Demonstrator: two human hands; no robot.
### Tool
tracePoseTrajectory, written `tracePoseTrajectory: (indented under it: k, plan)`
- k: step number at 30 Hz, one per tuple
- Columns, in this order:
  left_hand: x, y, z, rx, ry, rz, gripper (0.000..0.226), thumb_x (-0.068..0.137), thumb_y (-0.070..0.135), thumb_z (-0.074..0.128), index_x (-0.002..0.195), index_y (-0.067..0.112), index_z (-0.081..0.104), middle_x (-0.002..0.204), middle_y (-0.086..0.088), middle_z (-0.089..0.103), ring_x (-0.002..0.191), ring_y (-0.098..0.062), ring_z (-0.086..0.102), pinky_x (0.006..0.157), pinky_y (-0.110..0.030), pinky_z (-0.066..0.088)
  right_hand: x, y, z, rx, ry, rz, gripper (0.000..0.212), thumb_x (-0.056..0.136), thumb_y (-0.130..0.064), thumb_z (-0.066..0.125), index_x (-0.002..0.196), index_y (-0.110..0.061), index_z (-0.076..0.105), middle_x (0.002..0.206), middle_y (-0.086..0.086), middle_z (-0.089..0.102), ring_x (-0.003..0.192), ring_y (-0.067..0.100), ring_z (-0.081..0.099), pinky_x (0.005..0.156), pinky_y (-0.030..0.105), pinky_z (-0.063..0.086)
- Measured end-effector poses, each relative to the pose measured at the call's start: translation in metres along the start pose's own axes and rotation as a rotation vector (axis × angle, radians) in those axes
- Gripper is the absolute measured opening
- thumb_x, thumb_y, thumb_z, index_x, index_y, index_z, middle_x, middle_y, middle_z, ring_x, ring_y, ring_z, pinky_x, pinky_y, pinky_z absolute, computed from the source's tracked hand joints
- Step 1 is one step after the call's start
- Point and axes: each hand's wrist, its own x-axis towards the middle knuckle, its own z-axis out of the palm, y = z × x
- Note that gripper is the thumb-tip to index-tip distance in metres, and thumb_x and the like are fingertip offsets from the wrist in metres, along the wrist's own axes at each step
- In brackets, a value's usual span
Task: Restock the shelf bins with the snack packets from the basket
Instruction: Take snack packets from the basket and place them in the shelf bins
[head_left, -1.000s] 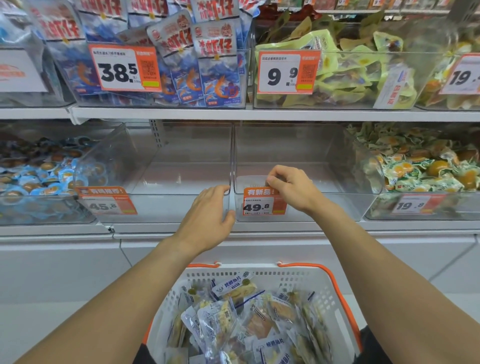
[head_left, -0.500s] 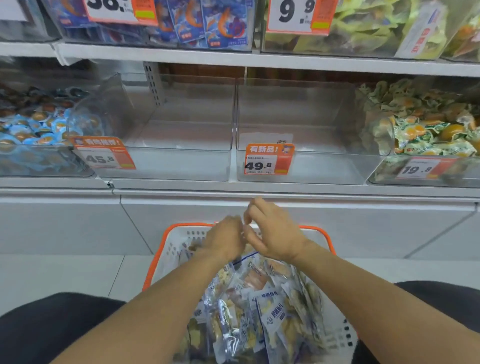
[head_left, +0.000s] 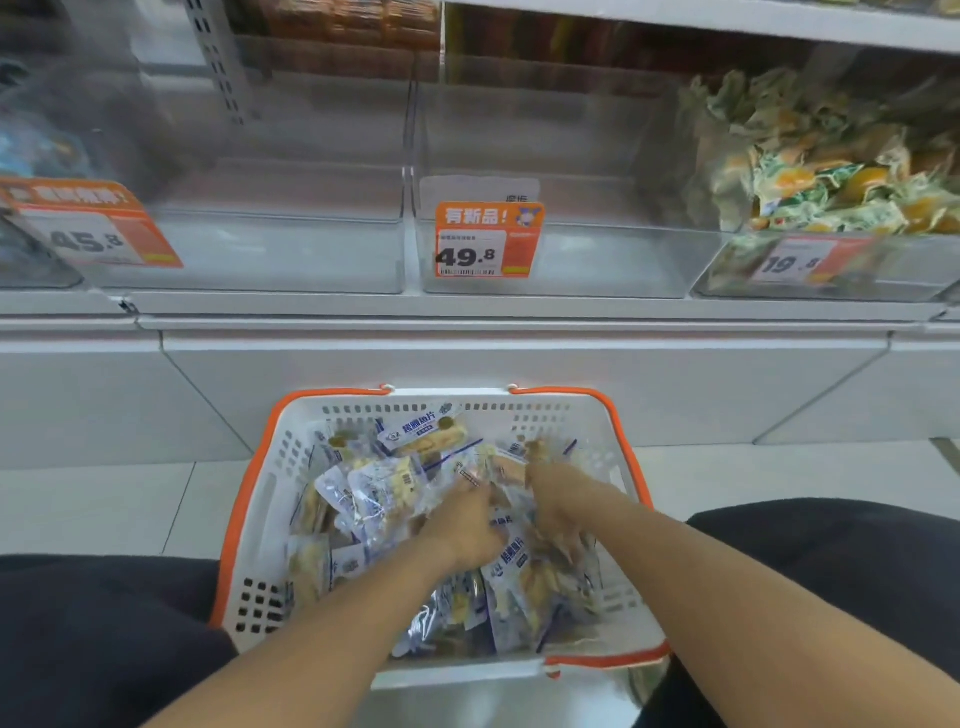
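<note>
Snack packets (head_left: 395, 499) fill the white basket (head_left: 260, 519) on the floor; left hand (head_left: 465, 525) and right hand (head_left: 558, 512) dig among them, fingers buried, grip impossible to tell

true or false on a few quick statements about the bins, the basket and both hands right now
1. Both hands are down among the snack packets in the basket. True: left hand, right hand.
2. The clear bin with the 49.8 tag is full of packets. False: no packets show in it.
3. The bin with the 19.8 tag holds green and yellow packets. True.
4. The basket has a blue rim. False: its rim is orange.
5. The basket sits on the shelf. False: it is below the shelf, in front of the person.
</note>
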Motion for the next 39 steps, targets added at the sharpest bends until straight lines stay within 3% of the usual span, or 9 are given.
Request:
tracePoseTrajectory:
  k: [3, 8, 13, 18, 21, 24, 28, 32, 39]
  plan:
    - [-0.001, 0.010, -0.005, -0.239, -0.076, 0.089, 0.076, 0.084, 0.032, 0.078, 0.147, 0.021, 0.036, 0.141, 0.009, 0.047, 0.130, -0.014, 0.047, 0.103, -0.026, 0.043, -0.008, -0.009, -0.039, 0.326, -0.061, -0.013, 0.067, 0.085, -0.003, 0.064, 0.147, -0.015, 0.040, 0.139, 0.014, 0.057, 0.104, 0.028, 0.068, 0.095, 0.037, 0.054]
    - [-0.005, 0.011, -0.029, -0.511, -0.084, 0.135, 0.078, 0.083, 0.003, 0.075, 0.147, 0.029, 0.038, 0.140, 0.009, 0.051, 0.114, -0.006, 0.054, 0.084, -0.016, 0.049, -0.021, -0.007, -0.072, 0.993, -0.096, 0.035, 0.022, 0.083, 0.012, 0.061, 0.103, 0.002, 0.064, 0.096, 0.019, 0.073, 0.082, 0.027, 0.075, 0.078, 0.031, 0.061]
    - [-0.016, 0.019, -0.075, -0.572, 0.157, 0.098, 0.021, 0.099, 0.016, 0.061, 0.118, 0.023, 0.062, 0.103, 0.011, 0.063, 0.101, -0.015, 0.059, 0.094, -0.032, 0.050, -0.022, 0.001, -0.094, 1.545, -0.061, -0.021, 0.018, 0.099, -0.016, 0.062, 0.104, 0.000, 0.056, 0.112, 0.024, 0.066, 0.083, 0.034, 0.075, 0.071, 0.037, 0.064]
    - [-0.037, 0.030, -0.142, -0.775, 0.305, 0.085, 0.019, 0.101, 0.010, 0.054, 0.119, 0.007, 0.061, 0.107, -0.005, 0.071, 0.100, -0.020, 0.066, 0.086, -0.035, 0.054, -0.049, -0.007, -0.135, 1.175, 0.189, -0.255, 0.040, 0.092, -0.039, 0.071, 0.111, -0.004, 0.067, 0.088, 0.010, 0.067, 0.070, 0.022, 0.064, 0.073, 0.037, 0.060]
    - [-0.063, 0.053, -0.178, -0.904, 0.301, 0.173, 0.017, 0.100, 0.001, 0.052, 0.110, 0.008, 0.063, 0.098, -0.005, 0.074, 0.080, -0.014, 0.071, 0.064, -0.029, 0.056, -0.071, -0.021, -0.156, 1.109, 0.069, -0.544, 0.033, 0.089, -0.024, 0.075, 0.117, -0.010, 0.067, 0.113, 0.011, 0.074, 0.104, 0.030, 0.070, 0.093, 0.043, 0.056]
    - [-0.092, 0.063, -0.209, -0.912, 0.333, 0.240, 0.022, 0.094, -0.007, 0.056, 0.107, 0.009, 0.064, 0.091, -0.006, 0.070, 0.078, -0.020, 0.069, 0.077, -0.044, 0.060, -0.084, -0.039, -0.164, 1.033, 0.072, -0.699, 0.034, 0.084, -0.003, 0.078, 0.116, -0.006, 0.065, 0.108, 0.011, 0.075, 0.101, 0.030, 0.072, 0.083, 0.042, 0.061]
    - [-0.125, 0.056, -0.245, -0.847, 0.373, 0.206, 0.036, 0.085, -0.013, 0.059, 0.109, 0.012, 0.069, 0.110, -0.013, 0.068, 0.101, -0.028, 0.064, 0.096, -0.045, 0.050, -0.077, -0.069, -0.166, 0.855, 0.729, -0.793, 0.022, 0.079, 0.004, 0.079, 0.094, -0.011, 0.073, 0.086, 0.000, 0.072, 0.075, 0.013, 0.068, 0.073, 0.041, 0.060]
    - [-0.146, 0.035, -0.272, -1.242, 0.165, 0.171, 0.055, 0.074, 0.012, 0.053, 0.127, 0.000, 0.056, 0.127, -0.033, 0.060, 0.115, -0.052, 0.060, 0.094, -0.054, 0.055, -0.070, -0.087, -0.168, 0.371, 1.436, -0.830, 0.038, 0.064, 0.014, 0.077, 0.095, -0.007, 0.077, 0.095, 0.008, 0.067, 0.090, 0.026, 0.063, 0.078, 0.031, 0.050]
    - [-0.140, 0.005, -0.276, -0.904, 0.384, 0.204, 0.045, 0.078, 0.010, 0.072, 0.122, 0.002, 0.065, 0.111, -0.019, 0.072, 0.093, -0.027, 0.067, 0.071, -0.028, 0.060, -0.077, -0.110, -0.155, 0.471, 1.204, -1.001, 0.059, 0.070, 0.017, 0.046, 0.116, -0.009, 0.073, 0.132, 0.009, 0.055, 0.128, 0.017, 0.053, 0.108, 0.023, 0.041]
